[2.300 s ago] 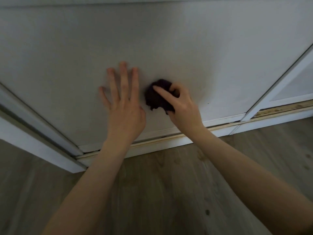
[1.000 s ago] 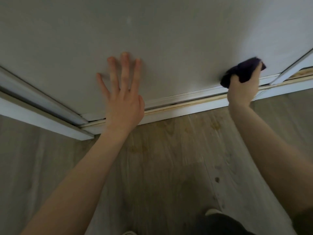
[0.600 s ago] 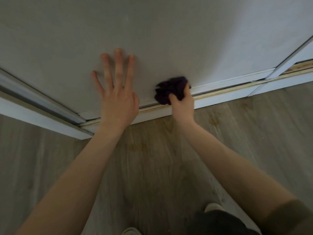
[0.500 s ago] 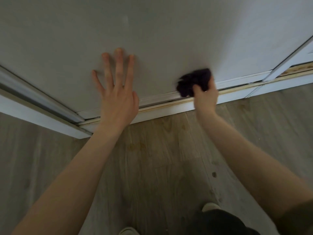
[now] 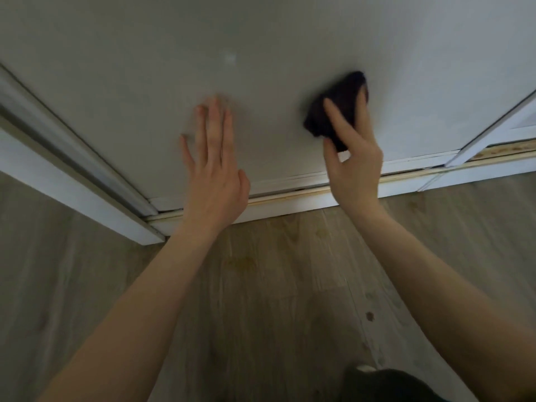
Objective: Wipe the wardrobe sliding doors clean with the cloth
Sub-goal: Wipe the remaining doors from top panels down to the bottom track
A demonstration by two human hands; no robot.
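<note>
A pale grey wardrobe sliding door [image 5: 290, 42] fills the upper half of the head view. My right hand [image 5: 352, 158] presses a dark, bunched cloth [image 5: 336, 107] against the lower part of the door, a little above its bottom rail. My left hand [image 5: 216, 169] lies flat on the door to the left of the cloth, fingers spread and holding nothing. Both bare forearms reach up from the bottom of the view.
The white bottom track [image 5: 290, 203] runs along the door's foot. A white frame post [image 5: 72, 181] stands at the left. A second door's edge [image 5: 493, 126] shows at the right. Wood-look floor [image 5: 275, 285] lies below, with my shoe tip [image 5: 364, 368] at the bottom.
My right hand has carried the cloth up and to the right, from the bottom rail onto the door panel. My left hand has stayed flat on the door.
</note>
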